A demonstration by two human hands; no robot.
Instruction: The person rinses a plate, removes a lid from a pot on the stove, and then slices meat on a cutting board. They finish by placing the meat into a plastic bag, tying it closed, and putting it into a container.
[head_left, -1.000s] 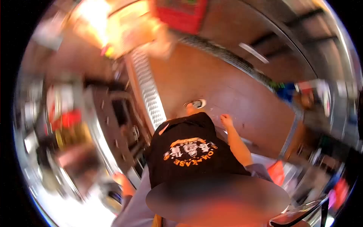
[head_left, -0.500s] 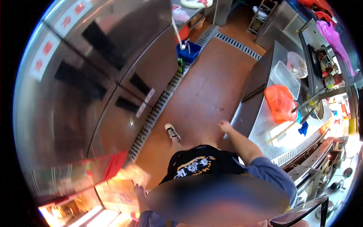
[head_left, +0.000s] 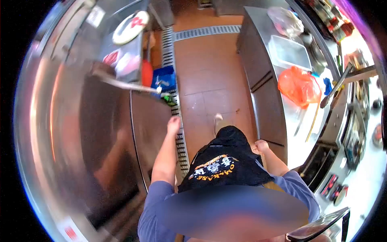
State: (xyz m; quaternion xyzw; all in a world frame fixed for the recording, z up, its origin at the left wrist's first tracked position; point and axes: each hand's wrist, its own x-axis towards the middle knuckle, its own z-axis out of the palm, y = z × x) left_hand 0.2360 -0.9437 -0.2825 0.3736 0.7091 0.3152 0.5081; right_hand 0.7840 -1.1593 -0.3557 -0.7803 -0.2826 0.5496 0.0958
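Note:
My left hand (head_left: 174, 125) hangs in the air in front of me, beside the steel cabinet doors (head_left: 155, 125) on the left. Its fingers look curled together and nothing shows in them. Near the lower front of the steel counter, my right hand (head_left: 262, 145) is also closed, with no object visible in it. On that counter (head_left: 288, 133) lie an orange-red plastic bag (head_left: 299, 86), a clear plastic tub (head_left: 289, 54) and another clear bag (head_left: 285, 21). Wooden sticks (head_left: 313, 123) rest by its right edge.
Brown floor tiles (head_left: 205, 80) run between the cabinets and the counter, with metal drain grates (head_left: 207, 32) ahead and along the left. A blue bin (head_left: 164, 78) stands at left. Beyond it, a white oval dish (head_left: 131, 28) sits on a steel table. Cooking equipment lines the right.
My view has turned left and moved forward along the aisle. My left hand has swung up from beside the cardboard boxes, which are out of view. My right hand has swung back.

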